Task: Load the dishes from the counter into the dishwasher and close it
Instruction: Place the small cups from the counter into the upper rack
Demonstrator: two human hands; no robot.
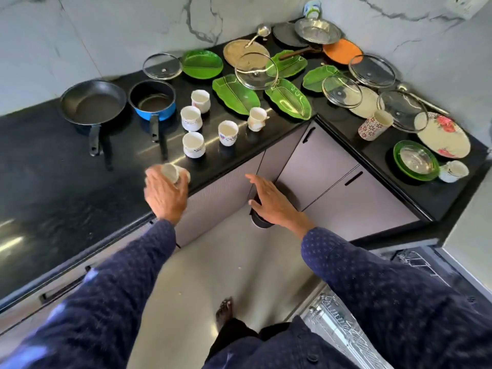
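My left hand [165, 193] grips a small white cup [171, 173] at the front edge of the black counter [53, 182]. My right hand [271, 201] hangs open in front of the cabinet doors, fingers spread, holding nothing. Several more white patterned cups [193, 144] stand on the counter behind the held cup. Green leaf-shaped plates [235, 94], glass lids [256, 71], a black frying pan [93, 102] and a blue saucepan [152, 100] lie further back. The open dishwasher with its wire rack [343, 334] shows at the lower right, partly hidden by my right sleeve.
On the right counter wing sit a floral plate [447, 141], a green plate with a glass bowl [416, 161], a patterned tumbler [374, 125] and a mug [454, 170]. A dark round bin [259, 222] stands on the floor under my right hand. My bare foot [225, 310] is on the grey floor.
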